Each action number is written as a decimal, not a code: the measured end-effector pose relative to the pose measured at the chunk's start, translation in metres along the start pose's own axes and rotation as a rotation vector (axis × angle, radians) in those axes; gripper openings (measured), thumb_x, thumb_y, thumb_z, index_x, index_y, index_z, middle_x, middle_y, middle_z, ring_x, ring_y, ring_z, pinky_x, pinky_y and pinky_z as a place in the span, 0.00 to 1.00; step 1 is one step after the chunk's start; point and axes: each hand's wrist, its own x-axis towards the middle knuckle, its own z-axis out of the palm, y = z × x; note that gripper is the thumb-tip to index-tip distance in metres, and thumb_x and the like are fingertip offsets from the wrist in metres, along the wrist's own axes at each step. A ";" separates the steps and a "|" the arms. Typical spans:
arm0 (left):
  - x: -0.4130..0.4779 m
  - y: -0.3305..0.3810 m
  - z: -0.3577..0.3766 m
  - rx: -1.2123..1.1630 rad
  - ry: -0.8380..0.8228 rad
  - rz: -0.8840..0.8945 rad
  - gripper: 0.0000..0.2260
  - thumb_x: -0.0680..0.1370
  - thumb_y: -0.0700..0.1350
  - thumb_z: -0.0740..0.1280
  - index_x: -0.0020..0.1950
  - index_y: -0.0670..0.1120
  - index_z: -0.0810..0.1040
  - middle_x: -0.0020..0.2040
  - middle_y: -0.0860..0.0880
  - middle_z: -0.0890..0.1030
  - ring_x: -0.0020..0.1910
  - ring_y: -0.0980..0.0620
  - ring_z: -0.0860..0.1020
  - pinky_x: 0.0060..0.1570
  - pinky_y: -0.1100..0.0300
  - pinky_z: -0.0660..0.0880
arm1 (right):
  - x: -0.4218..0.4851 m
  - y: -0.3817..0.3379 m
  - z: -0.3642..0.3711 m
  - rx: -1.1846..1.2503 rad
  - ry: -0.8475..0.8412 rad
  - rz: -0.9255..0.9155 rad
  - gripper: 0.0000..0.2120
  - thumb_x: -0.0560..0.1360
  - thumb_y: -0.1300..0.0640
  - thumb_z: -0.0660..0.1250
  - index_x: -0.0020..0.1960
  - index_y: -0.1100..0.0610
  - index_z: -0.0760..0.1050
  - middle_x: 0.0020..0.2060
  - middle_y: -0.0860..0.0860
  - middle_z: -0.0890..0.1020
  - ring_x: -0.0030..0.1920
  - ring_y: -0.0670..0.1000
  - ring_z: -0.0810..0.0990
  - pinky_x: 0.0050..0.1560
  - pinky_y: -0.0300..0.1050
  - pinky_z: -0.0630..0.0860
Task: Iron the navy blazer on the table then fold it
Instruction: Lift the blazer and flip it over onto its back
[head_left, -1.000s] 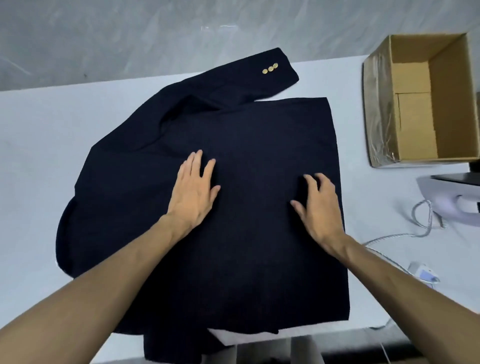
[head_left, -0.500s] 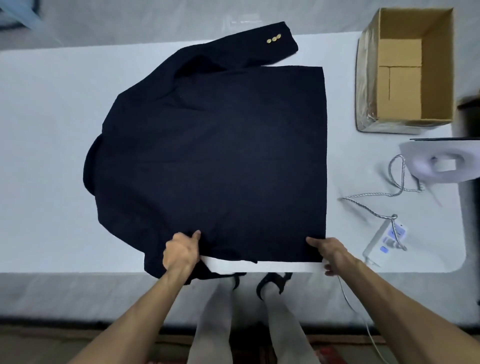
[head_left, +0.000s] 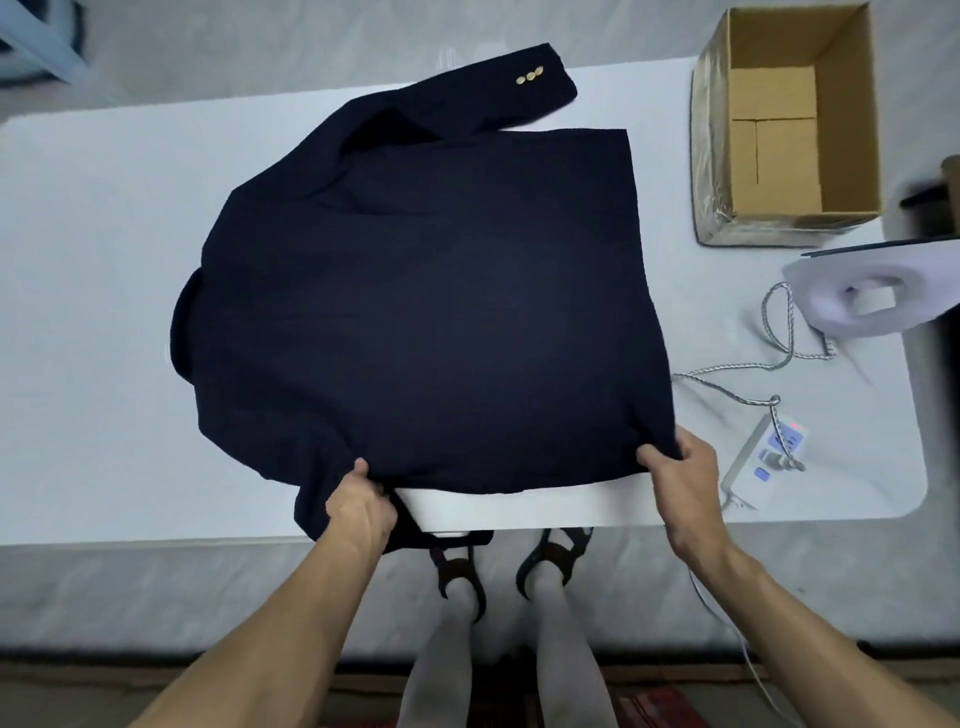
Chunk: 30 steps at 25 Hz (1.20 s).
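Observation:
The navy blazer (head_left: 431, 301) lies spread on the white table (head_left: 104, 312), its back upward and its hem to the right. One sleeve with three gold buttons (head_left: 530, 78) points toward the far edge. My left hand (head_left: 358, 506) grips the blazer's near edge where part of it hangs over the table's front. My right hand (head_left: 680, 470) pinches the near right corner of the cloth, lifted slightly off the table. The white iron (head_left: 872, 299) stands at the right end of the table, away from both hands.
An open cardboard box (head_left: 789, 135) sits at the far right corner. The iron's braided cord (head_left: 779, 358) runs to a white power strip (head_left: 769, 452) near my right hand. My legs and sandals (head_left: 511, 566) show below the table's front edge.
Both hands left the middle of the blazer, where they lay flat, and came back to its near edge. They now hold the cloth, and the near right corner has risen a little.

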 end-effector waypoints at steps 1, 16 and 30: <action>-0.011 0.003 -0.006 0.419 -0.037 0.201 0.15 0.83 0.44 0.62 0.69 0.43 0.73 0.70 0.48 0.75 0.60 0.51 0.78 0.58 0.56 0.75 | -0.005 0.004 -0.004 0.018 0.032 -0.033 0.06 0.71 0.72 0.62 0.42 0.65 0.76 0.34 0.50 0.77 0.35 0.44 0.73 0.38 0.35 0.71; 0.000 0.024 -0.020 1.476 -0.326 0.128 0.15 0.79 0.36 0.62 0.66 0.38 0.74 0.61 0.40 0.81 0.56 0.41 0.81 0.56 0.49 0.78 | 0.042 0.065 0.005 0.081 0.103 0.257 0.17 0.76 0.70 0.63 0.62 0.55 0.70 0.60 0.53 0.79 0.56 0.53 0.78 0.61 0.51 0.76; 0.017 -0.006 -0.011 3.332 -0.735 1.668 0.37 0.82 0.60 0.58 0.80 0.40 0.47 0.78 0.32 0.50 0.78 0.33 0.49 0.76 0.44 0.50 | 0.030 0.040 0.040 -0.481 0.318 -0.195 0.19 0.74 0.66 0.67 0.64 0.58 0.72 0.55 0.53 0.74 0.51 0.45 0.75 0.49 0.40 0.72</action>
